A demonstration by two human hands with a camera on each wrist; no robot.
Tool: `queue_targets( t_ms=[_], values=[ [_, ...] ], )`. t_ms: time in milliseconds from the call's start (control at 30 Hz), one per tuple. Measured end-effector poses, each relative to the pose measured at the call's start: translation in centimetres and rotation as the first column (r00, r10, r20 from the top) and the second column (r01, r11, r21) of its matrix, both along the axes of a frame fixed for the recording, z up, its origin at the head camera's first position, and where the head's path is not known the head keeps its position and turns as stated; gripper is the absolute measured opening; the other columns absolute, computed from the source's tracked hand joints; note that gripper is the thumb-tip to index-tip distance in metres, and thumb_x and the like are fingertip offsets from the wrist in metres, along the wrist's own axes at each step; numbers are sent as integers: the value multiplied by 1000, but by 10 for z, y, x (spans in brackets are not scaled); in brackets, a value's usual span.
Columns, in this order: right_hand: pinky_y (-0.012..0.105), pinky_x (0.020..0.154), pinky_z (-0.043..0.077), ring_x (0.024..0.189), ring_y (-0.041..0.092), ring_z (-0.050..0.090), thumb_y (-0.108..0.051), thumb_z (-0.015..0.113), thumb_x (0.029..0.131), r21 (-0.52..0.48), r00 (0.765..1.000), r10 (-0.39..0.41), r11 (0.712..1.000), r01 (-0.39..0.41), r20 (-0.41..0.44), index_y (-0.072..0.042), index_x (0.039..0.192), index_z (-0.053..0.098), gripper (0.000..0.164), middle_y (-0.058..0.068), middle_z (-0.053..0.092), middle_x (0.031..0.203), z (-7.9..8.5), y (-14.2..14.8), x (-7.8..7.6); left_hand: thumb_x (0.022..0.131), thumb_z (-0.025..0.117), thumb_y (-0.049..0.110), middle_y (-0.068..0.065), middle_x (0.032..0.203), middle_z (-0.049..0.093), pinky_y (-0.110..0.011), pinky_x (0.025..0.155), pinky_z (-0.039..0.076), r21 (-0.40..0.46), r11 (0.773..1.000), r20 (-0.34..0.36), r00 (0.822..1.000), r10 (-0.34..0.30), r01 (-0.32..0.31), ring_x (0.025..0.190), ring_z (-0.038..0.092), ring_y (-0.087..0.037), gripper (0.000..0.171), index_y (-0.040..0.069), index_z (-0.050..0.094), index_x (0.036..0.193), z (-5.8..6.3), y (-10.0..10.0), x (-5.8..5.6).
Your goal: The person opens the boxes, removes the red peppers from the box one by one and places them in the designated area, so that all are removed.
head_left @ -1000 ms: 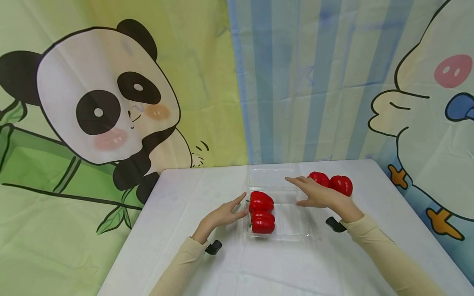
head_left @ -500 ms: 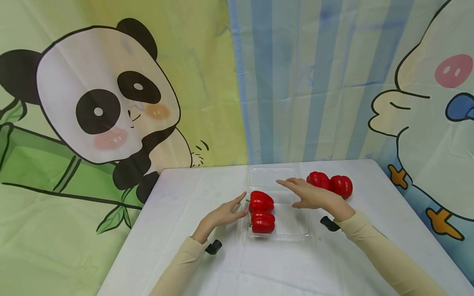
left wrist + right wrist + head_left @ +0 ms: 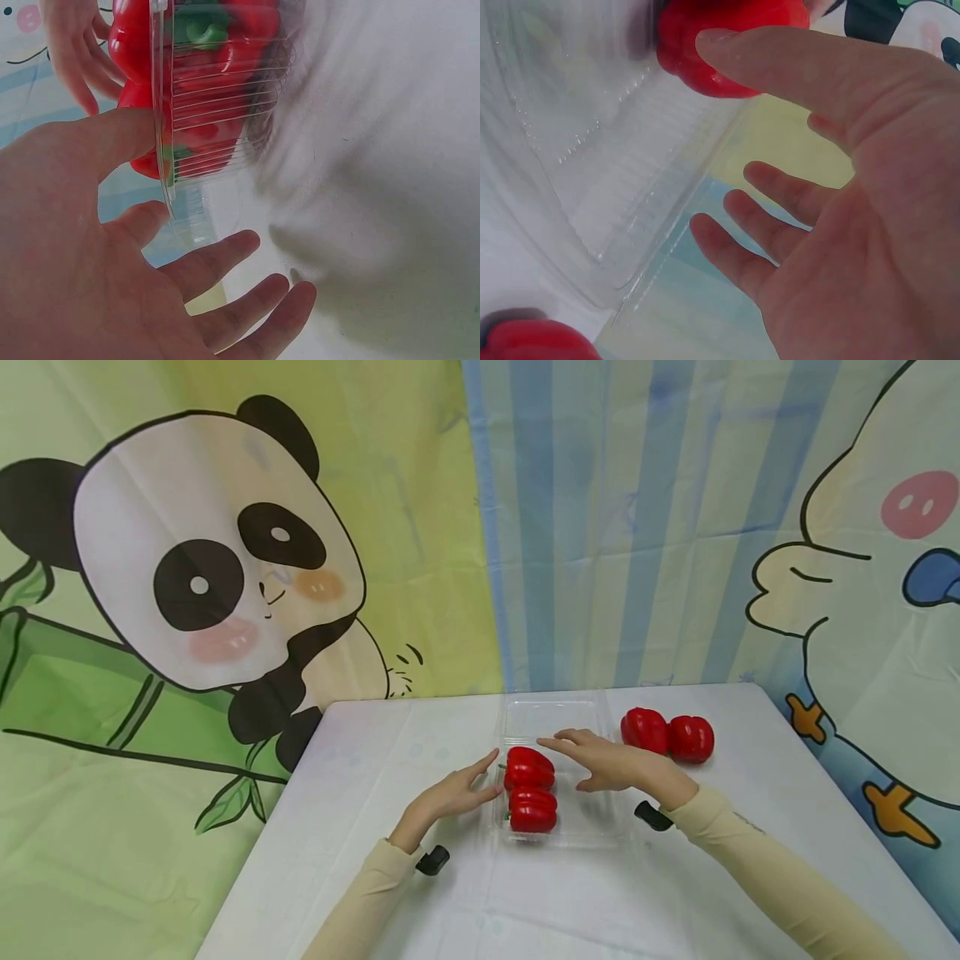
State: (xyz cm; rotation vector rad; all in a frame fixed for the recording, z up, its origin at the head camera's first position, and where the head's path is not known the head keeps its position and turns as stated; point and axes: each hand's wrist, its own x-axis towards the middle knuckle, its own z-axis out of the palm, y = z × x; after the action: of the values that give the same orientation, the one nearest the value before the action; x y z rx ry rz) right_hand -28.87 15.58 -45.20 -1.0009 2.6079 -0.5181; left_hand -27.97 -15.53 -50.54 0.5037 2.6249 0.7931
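Two red bell peppers, one farther back [image 3: 528, 768] and one nearer [image 3: 532, 812], lie side by side along the left of a clear plastic box [image 3: 588, 837]. Green stems show through its ribbed wall in the left wrist view. My left hand [image 3: 450, 794] is at the box's left wall, fingers spread, its thumb [image 3: 124, 142] right at the rim. Above the box's right half hovers my right hand [image 3: 618, 765], fingers extended and holding nothing. In the right wrist view its thumb overlaps a pepper [image 3: 727, 52] in the box.
Two more red bell peppers, one left [image 3: 645, 730] and one right [image 3: 691, 739], sit together on the white table [image 3: 405, 760], behind the right wrist. The box's clear lid [image 3: 551, 722] lies folded back toward the cartoon-print curtain [image 3: 570, 527].
My right hand has moved left and slightly nearer, from beside the two peppers at the right to over the box. The left hand has stayed in place.
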Motion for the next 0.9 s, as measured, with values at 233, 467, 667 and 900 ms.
queue_targets(
  t_ms=[233, 467, 667, 900],
  values=[
    [55, 102, 52, 146, 37, 33, -10, 81, 83, 47, 996, 77, 996, -75, -48, -27, 160, 22, 98, 13, 33, 160, -4, -11, -1, 99, 55, 47, -18, 155, 46, -66, 111, 38, 8, 1000, 5, 1000, -3, 3, 141, 45, -42, 72, 32, 21, 161, 1, 0, 0],
    [57, 105, 49, 147, 37, 31, -9, 84, 80, 96, 982, 137, 987, -125, -129, -27, 161, 20, 105, 12, 29, 164, -9, -21, -2, 99, 56, 48, -18, 154, 47, -66, 111, 38, 5, 1000, 5, 1000, -4, 4, 141, 45, -42, 73, 32, 21, 161, -1, -1, -1],
    [59, 108, 46, 146, 37, 34, -9, 85, 79, 153, 964, 178, 977, -149, -199, -27, 162, 16, 109, 12, 27, 164, -15, -28, -6, 99, 55, 50, -18, 154, 46, -66, 111, 38, 4, 1000, 2, 1000, -1, 1, 141, 45, -42, 73, 33, 21, 161, -2, -2, -1],
    [55, 108, 47, 145, 34, 33, -12, 87, 76, 173, 943, 221, 968, -182, -248, -29, 160, 17, 111, 12, 27, 163, -27, -36, -11, 99, 54, 52, -17, 155, 46, -66, 110, 38, 3, 1000, 10, 1000, -7, 7, 141, 45, -43, 74, 32, 20, 161, -1, -2, -1]
  ],
)
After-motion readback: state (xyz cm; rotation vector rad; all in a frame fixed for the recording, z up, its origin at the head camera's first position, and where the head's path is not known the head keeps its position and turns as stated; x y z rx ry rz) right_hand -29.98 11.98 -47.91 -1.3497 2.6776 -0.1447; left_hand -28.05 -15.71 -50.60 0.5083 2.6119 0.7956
